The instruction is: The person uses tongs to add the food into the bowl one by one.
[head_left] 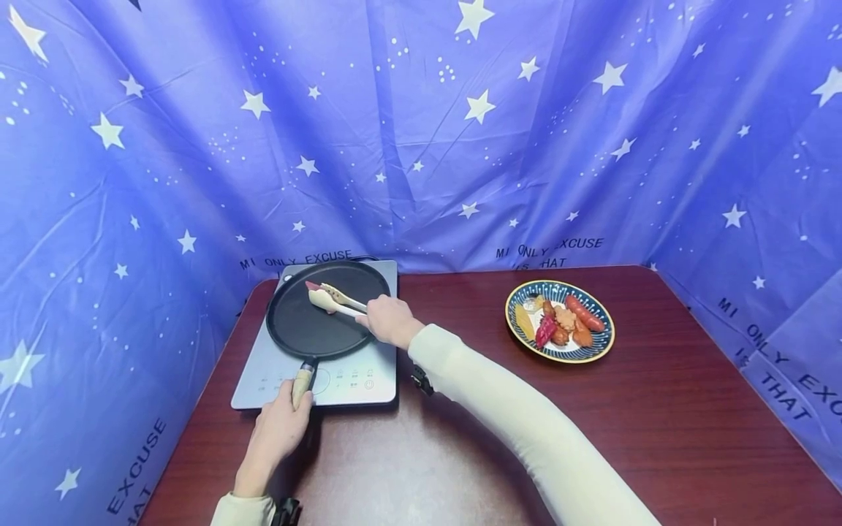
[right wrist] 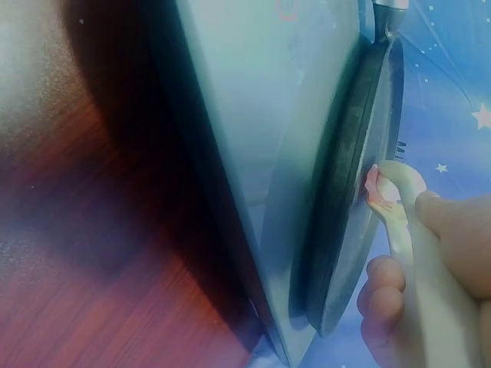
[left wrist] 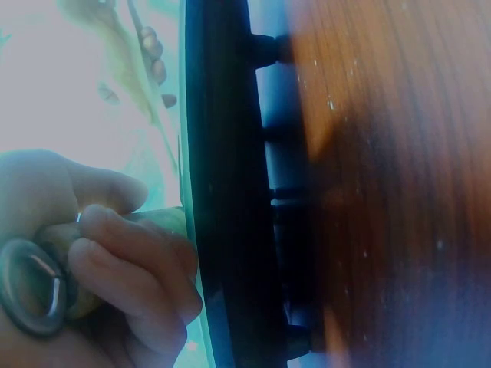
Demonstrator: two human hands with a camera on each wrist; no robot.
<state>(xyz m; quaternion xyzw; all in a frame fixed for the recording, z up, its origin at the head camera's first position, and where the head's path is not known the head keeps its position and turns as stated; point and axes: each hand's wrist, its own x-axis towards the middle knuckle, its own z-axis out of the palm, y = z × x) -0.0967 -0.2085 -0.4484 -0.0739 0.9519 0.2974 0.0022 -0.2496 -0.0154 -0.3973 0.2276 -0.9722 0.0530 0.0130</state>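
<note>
A round black flat pan point(head_left: 309, 332) sits on a silver induction cooktop point(head_left: 253, 387). My left hand point(head_left: 278, 431) grips the pan's handle point(head_left: 302, 381); in the left wrist view its fingers point(left wrist: 134, 276) curl round that handle. Over the pan, my right hand point(head_left: 392, 321) holds pale cream food tongs point(head_left: 345, 307). Between the tongs' tips is a small reddish piece of food point(head_left: 312, 286), also visible as a pink bit point(right wrist: 372, 184) in the right wrist view. Whether it touches the pan, I cannot tell.
To the right, a patterned blue-and-white plate point(head_left: 595, 351) with a yellow rim carries sausages point(head_left: 584, 313) and several other food pieces. Everything stands on a dark red wooden table point(head_left: 460, 321). Behind and at both sides hangs a blue star-printed curtain point(head_left: 421, 131).
</note>
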